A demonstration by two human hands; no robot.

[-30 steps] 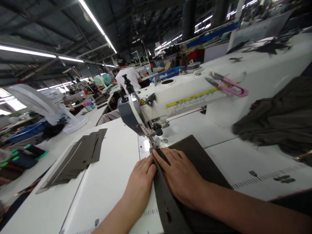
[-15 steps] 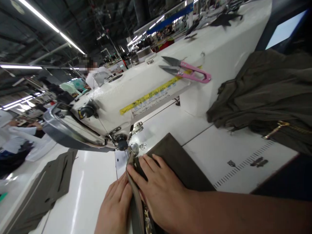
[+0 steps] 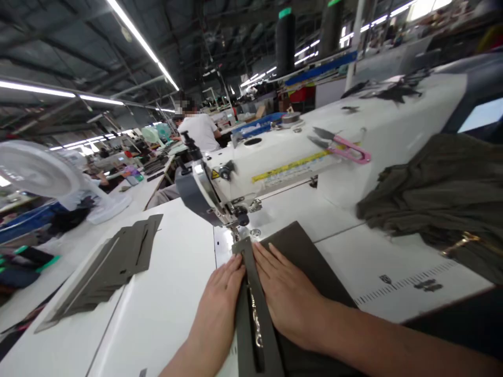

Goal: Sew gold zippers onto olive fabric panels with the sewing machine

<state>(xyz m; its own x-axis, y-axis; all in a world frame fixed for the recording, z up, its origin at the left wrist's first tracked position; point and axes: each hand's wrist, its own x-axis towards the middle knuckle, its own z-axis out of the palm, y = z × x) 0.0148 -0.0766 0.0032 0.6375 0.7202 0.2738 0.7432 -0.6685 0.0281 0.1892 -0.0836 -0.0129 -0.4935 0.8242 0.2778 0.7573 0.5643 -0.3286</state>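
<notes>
A dark olive panel with a long slot (image 3: 244, 309) lies under the presser foot (image 3: 234, 234) of a white sewing machine (image 3: 291, 157). A gold chain or zipper (image 3: 256, 319) shows in the slot. My left hand (image 3: 220, 293) rests along the panel's left edge, fingers stretched forward and lying flat. My right hand (image 3: 285, 288) lies flat on the other side, fingers extended towards the needle area and slightly apart. Beneath it is a wider olive piece (image 3: 310, 262). The undersides of both hands are hidden.
Pink-handled thread snips (image 3: 343, 147) lie on the machine arm. Crumpled olive fabric (image 3: 440, 193) with a gold zipper pull (image 3: 463, 242) is heaped at right. Stacked olive panels (image 3: 113, 262) lie at left, a white fan (image 3: 47, 173) beyond. A person in white (image 3: 200, 131) sits behind the machine.
The camera view has swung left and upward. The slotted panel now lies flatter, its slot showing; its edge stood raised between my hands before. My right fingers have moved off the slot onto its right side.
</notes>
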